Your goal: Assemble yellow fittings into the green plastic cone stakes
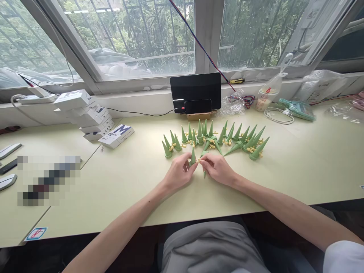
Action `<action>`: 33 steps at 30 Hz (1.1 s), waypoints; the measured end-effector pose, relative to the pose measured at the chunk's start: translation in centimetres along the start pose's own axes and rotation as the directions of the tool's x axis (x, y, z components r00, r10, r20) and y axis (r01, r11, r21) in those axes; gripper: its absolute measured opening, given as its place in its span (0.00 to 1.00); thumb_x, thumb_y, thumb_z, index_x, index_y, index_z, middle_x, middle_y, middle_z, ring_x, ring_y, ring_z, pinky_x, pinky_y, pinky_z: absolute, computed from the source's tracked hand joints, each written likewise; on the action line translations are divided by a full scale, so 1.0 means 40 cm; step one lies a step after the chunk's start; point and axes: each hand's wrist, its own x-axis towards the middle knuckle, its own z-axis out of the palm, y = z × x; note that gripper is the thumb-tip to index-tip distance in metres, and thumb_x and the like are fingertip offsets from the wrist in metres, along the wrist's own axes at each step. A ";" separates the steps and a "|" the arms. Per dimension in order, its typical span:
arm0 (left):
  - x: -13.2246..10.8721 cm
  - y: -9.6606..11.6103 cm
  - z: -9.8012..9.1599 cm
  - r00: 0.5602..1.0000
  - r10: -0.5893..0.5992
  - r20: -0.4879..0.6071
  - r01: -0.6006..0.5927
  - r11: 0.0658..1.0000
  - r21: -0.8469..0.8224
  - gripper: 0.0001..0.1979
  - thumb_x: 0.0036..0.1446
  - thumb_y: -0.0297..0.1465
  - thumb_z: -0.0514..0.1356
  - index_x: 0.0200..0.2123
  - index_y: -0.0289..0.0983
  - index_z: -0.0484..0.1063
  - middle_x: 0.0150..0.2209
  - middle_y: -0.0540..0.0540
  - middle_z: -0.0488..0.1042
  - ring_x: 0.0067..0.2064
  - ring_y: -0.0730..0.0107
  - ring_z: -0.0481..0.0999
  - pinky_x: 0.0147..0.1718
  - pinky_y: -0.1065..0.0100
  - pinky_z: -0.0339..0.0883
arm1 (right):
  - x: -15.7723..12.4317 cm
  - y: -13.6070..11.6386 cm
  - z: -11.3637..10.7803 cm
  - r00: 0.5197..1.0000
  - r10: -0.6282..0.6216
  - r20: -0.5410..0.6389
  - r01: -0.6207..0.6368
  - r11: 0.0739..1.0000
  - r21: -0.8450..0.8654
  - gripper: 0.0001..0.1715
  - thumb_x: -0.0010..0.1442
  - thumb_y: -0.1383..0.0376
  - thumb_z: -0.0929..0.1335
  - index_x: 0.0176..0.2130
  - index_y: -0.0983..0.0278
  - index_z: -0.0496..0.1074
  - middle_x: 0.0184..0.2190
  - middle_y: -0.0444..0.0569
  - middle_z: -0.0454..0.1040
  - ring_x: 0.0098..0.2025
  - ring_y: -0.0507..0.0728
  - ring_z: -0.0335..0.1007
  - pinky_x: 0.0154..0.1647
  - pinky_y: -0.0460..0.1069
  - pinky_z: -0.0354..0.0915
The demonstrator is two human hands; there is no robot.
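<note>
Near the middle of the table, my left hand (pixel 179 168) is closed around a green cone (pixel 193 156) whose tip points up. My right hand (pixel 218 168) faces it, thumb and fingertips pinched on a small yellow piece (pixel 198 160) beside the cone. Fingertips of both hands almost meet there, so whether the piece touches the cone is hard to tell. Another green cone (pixel 204 174) shows partly beneath my right hand, tip toward me. Beyond my hands spreads a group of similar green cones (pixel 200 132), most upright, several lying over, with small yellow pieces (pixel 212 146) among them.
A black tablet (pixel 196 88) leans at the window, a phone (pixel 198 106) before it. Stacked white boxes (pixel 93 115) stand back left, one box (pixel 117 136) lying nearer. At back right are a bagged cup (pixel 267 98), a white cable (pixel 278 116) and a teal item (pixel 297 109).
</note>
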 end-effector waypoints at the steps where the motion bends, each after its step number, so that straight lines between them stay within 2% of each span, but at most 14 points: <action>1: 0.000 0.001 0.000 1.000 0.003 -0.002 -0.003 1.000 0.001 0.06 0.63 0.35 0.59 0.39 0.38 0.69 0.25 0.53 0.63 0.24 0.75 0.63 0.25 0.71 0.63 | 0.000 0.002 0.000 1.000 0.002 0.000 -0.002 1.000 -0.006 0.16 0.71 0.58 0.62 0.34 0.63 0.70 0.23 0.44 0.72 0.20 0.50 0.65 0.25 0.46 0.63; 9: 0.000 0.002 0.002 1.000 0.012 -0.013 -0.012 1.000 0.009 0.07 0.63 0.35 0.59 0.38 0.38 0.70 0.26 0.52 0.65 0.24 0.75 0.65 0.24 0.72 0.64 | 0.005 0.003 -0.001 0.999 -0.022 -0.024 0.020 0.997 -0.074 0.24 0.72 0.55 0.61 0.28 0.63 0.68 0.19 0.44 0.69 0.21 0.51 0.63 0.26 0.47 0.61; 13: 0.002 0.004 0.004 0.999 0.013 -0.031 -0.013 1.000 0.025 0.07 0.63 0.35 0.59 0.37 0.38 0.70 0.27 0.52 0.66 0.24 0.76 0.65 0.25 0.72 0.64 | 0.006 -0.001 0.001 0.997 -0.055 -0.052 0.050 0.995 -0.090 0.16 0.70 0.58 0.63 0.36 0.64 0.73 0.26 0.47 0.73 0.27 0.53 0.67 0.29 0.48 0.63; 16: 0.004 0.005 0.004 0.999 -0.010 -0.036 0.011 1.000 0.016 0.07 0.64 0.35 0.59 0.37 0.38 0.70 0.27 0.52 0.67 0.24 0.76 0.65 0.25 0.71 0.64 | 0.003 0.000 0.004 0.996 -0.052 -0.065 0.049 0.997 -0.060 0.11 0.69 0.59 0.65 0.42 0.64 0.72 0.29 0.48 0.74 0.30 0.54 0.70 0.31 0.48 0.66; 22: 0.004 0.002 0.002 1.000 -0.020 -0.019 0.020 1.000 -0.013 0.08 0.64 0.36 0.59 0.38 0.37 0.71 0.28 0.50 0.69 0.24 0.76 0.65 0.24 0.71 0.64 | 0.001 0.001 0.005 0.997 -0.048 -0.055 0.048 0.999 -0.010 0.09 0.69 0.60 0.64 0.41 0.63 0.70 0.27 0.45 0.72 0.25 0.53 0.68 0.29 0.48 0.67; 33: 0.006 0.013 -0.006 0.999 -0.034 0.006 0.034 0.998 -0.043 0.08 0.63 0.36 0.60 0.37 0.37 0.71 0.22 0.54 0.62 0.21 0.77 0.60 0.21 0.72 0.59 | 0.002 0.003 0.002 0.999 -0.045 -0.027 0.045 0.999 -0.016 0.10 0.69 0.61 0.64 0.40 0.63 0.71 0.27 0.46 0.73 0.25 0.52 0.67 0.27 0.47 0.64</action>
